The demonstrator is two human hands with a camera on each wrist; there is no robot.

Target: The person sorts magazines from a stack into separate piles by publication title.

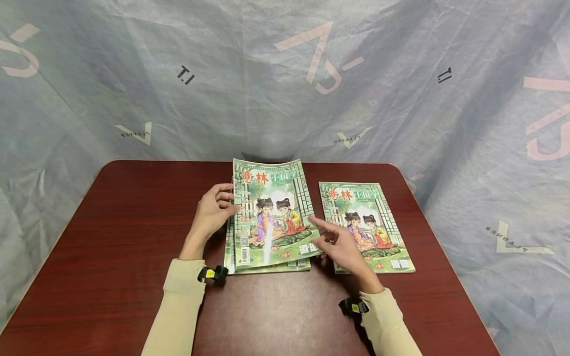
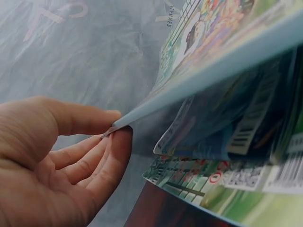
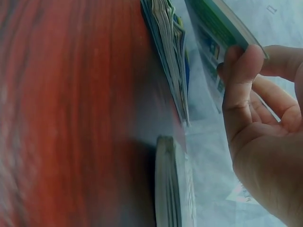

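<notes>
A green illustrated magazine is lifted over a pile of magazines in the middle of the table. At its left edge, my left hand pinches it between thumb and fingers. My right hand pinches the lower right edge. The left wrist view shows the raised magazine tilted, with a dark-covered one and a green one beneath. In the right wrist view, thumb and forefinger grip the raised magazine's edge, apart from the pile's page edges.
Right of the pile lies another magazine with the same cover, partly behind my right hand. The red-brown table has rounded back corners. A grey printed cloth hangs behind and beside it.
</notes>
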